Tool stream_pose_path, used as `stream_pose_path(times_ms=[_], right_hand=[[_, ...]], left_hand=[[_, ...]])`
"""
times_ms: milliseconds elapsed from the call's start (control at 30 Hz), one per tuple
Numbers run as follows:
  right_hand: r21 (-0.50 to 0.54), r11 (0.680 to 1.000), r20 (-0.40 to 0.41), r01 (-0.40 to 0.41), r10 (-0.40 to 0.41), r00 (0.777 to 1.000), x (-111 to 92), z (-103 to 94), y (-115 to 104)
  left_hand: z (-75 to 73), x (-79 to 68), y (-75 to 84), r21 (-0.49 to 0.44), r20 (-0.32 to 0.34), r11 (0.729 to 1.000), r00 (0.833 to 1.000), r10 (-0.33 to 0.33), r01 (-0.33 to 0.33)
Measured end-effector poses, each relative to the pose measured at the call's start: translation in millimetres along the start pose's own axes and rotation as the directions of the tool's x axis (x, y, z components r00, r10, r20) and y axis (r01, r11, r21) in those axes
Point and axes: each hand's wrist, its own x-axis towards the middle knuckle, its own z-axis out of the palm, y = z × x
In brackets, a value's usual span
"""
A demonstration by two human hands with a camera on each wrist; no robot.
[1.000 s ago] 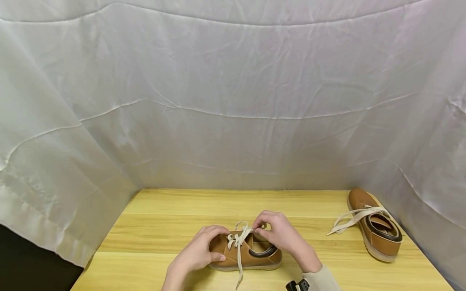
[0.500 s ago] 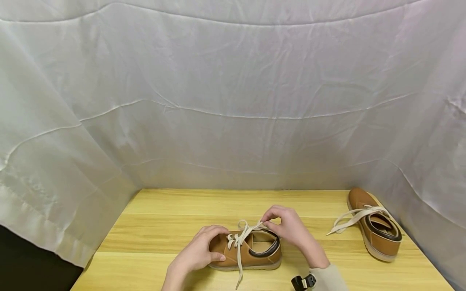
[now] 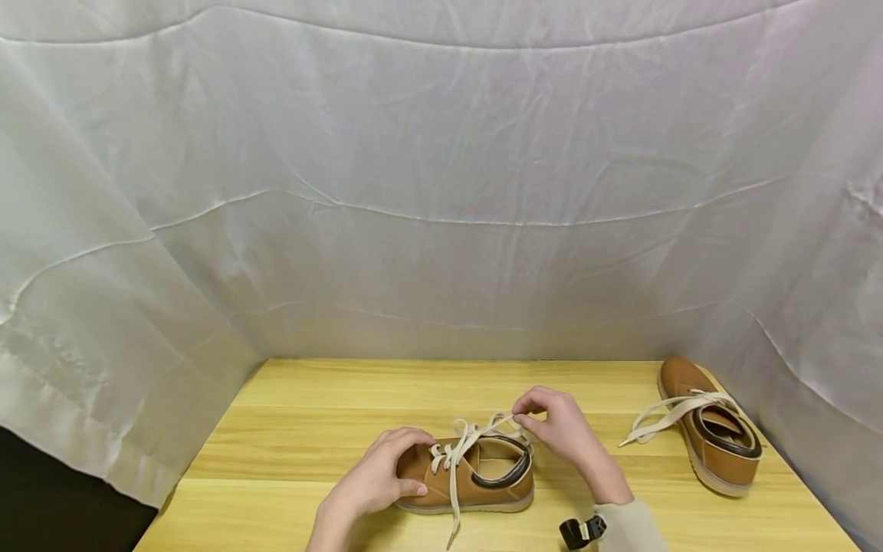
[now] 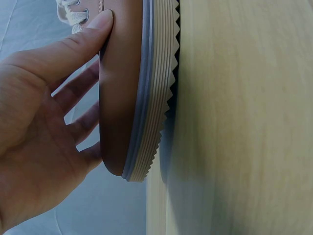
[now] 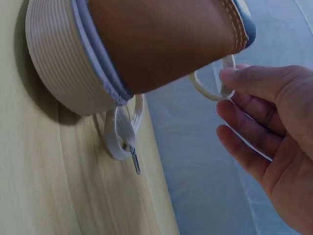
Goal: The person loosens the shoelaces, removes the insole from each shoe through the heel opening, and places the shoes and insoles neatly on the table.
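A brown leather shoe [image 3: 441, 484] stands on the table, toe to the left, its dark-collared opening facing up. My left hand [image 3: 375, 475] grips the toe, thumb on the near side and fingers over the far side; in the left wrist view the thumb presses near the eyelets. Above the heel end, my right hand [image 3: 562, 429] pinches a cream shoelace [image 5: 228, 88] between thumb and fingertips, drawing it out from the eyelets. The other lace end [image 3: 454, 498] hangs over the shoe's near side onto the table. A metal-tipped lace end [image 5: 134, 156] dangles beyond the heel in the right wrist view.
A matching brown shoe [image 3: 720, 437] stands at the table's right edge, its loose lace [image 3: 655, 429] trailing left. Pale grey curtains [image 3: 441, 192] enclose the wooden table [image 3: 331, 391] at the back and sides.
My right hand has moved right and slightly away, over the heel's far side, pulling the pinched lace along. The left hand and the shoe have stayed in place.
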Motion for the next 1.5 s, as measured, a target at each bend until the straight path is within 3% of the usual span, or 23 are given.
stream_pose_path(times_ms=[233, 533, 733, 833, 1067, 1233, 1500], right_hand=[[-0.047, 0.996, 0.009, -0.069, 0.07, 0.998, -0.4, -2.0, 7.6], [-0.035, 0.993, 0.116, -0.109, 0.112, 0.987, -2.8, -4.6, 8.8], [0.036, 0.997, 0.068, -0.065, 0.062, 0.996, -1.2, -5.7, 1.0], [0.078, 0.997, 0.062, 0.005, -0.01, 0.998, 0.2, -5.9, -7.5], [0.162, 0.97, 0.128, 0.181, -0.203, 0.971, 2.5, 1.1, -22.9], [0.119, 0.973, 0.175, 0.196, -0.214, 0.961, 2.8, 12.1, -25.5], [0.082, 0.983, 0.198, 0.167, -0.18, 0.963, 0.4, 21.5, -31.0]], left_hand=[[0.2, -0.1, 0.0, 0.0, 0.001, 1.0, 1.0, -0.003, 0.003], [0.9, 0.3, -1.4, 0.005, 0.001, 1.0, 1.0, -0.005, 0.005], [0.3, 0.2, -0.5, 0.008, -0.001, 1.0, 1.0, -0.005, 0.005], [0.2, 0.2, -0.1, 0.007, -0.001, 1.0, 1.0, -0.006, 0.006], [0.1, 0.9, -0.2, 0.001, 0.002, 1.0, 1.0, -0.004, 0.004], [0.5, 1.2, -1.4, 0.0, 0.0, 1.0, 1.0, 0.0, 0.0], [0.8, 0.7, -1.6, -0.005, -0.002, 1.0, 1.0, -0.002, 0.002]])
